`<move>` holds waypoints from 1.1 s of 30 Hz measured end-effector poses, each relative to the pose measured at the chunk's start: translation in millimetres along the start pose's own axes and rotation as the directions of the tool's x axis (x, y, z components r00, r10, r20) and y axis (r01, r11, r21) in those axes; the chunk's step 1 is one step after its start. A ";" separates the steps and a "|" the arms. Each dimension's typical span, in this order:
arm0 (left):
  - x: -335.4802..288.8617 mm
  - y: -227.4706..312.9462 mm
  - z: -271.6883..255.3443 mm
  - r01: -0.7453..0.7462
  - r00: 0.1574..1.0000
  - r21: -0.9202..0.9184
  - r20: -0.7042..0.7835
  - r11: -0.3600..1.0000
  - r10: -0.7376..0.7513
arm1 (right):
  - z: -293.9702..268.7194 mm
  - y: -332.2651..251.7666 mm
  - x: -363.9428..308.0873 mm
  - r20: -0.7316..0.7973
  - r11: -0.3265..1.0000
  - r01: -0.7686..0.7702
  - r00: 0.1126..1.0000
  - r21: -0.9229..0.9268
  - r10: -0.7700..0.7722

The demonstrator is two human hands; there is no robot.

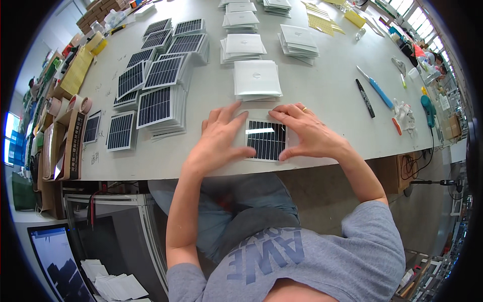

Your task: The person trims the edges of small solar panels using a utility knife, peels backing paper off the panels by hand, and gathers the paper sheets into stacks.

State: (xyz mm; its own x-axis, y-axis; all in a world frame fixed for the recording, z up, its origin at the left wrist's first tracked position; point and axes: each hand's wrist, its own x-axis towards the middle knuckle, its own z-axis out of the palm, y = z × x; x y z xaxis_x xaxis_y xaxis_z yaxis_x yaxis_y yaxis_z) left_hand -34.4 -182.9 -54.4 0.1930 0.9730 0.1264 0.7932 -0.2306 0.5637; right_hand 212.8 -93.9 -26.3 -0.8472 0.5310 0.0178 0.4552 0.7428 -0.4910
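Note:
A small solar panel (266, 141), dark with pale lines and a white border, lies near the table's front edge between my hands. My left hand (217, 137) is open at its left side, with fingers spread and the thumb over the lower left edge. My right hand (311, 132) curves round the right side, its thumb at the lower right edge and fingertips by the upper right corner. Whether anything lies beneath the panel is hidden. Just beyond stands a stack of white square sheets (256, 79).
At left stand several stacks of solar panels (157, 106). More white stacks (243, 45) run toward the back. A black marker (365, 98), a blue-handled tool (380, 91) and a teal glue gun (428, 109) lie at right. Tape rolls (75, 103) sit in a box at far left.

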 end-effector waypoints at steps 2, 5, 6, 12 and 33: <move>-1.2 12.3 -4.5 0.033 0.999 -0.021 0.020 0.999 -0.033 | 3.2 -3.7 -4.0 -0.022 0.980 0.052 0.998 -0.191 -0.057; -2.6 9.5 -2.0 -0.005 0.993 -0.057 -0.121 0.998 -0.002 | 7.0 3.6 -2.6 -0.127 0.985 0.074 0.987 -0.156 -0.094; -2.3 7.6 -2.1 -0.005 0.992 -0.053 -0.123 0.999 -0.001 | 5.4 2.3 -0.3 -0.131 0.985 0.077 0.987 -0.156 -0.098; 2.4 -7.8 -3.3 0.117 0.979 -0.711 -0.037 0.693 -0.203 | 9.0 11.2 19.5 -0.077 0.741 -0.102 0.976 0.664 0.203; -13.6 -22.6 -3.3 -0.020 0.974 -0.977 0.030 -0.215 -0.224 | 4.6 5.1 68.9 -0.165 0.321 0.104 0.972 0.941 0.169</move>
State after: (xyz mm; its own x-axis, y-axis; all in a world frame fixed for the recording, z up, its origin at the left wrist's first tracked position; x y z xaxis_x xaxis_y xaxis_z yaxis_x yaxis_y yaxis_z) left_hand -56.8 -190.9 -66.2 0.0277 0.9992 -0.0272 -0.7380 0.0388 0.6736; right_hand 155.5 -55.4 -31.6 -0.7013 0.7085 0.0783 -0.2001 -0.0903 -0.9756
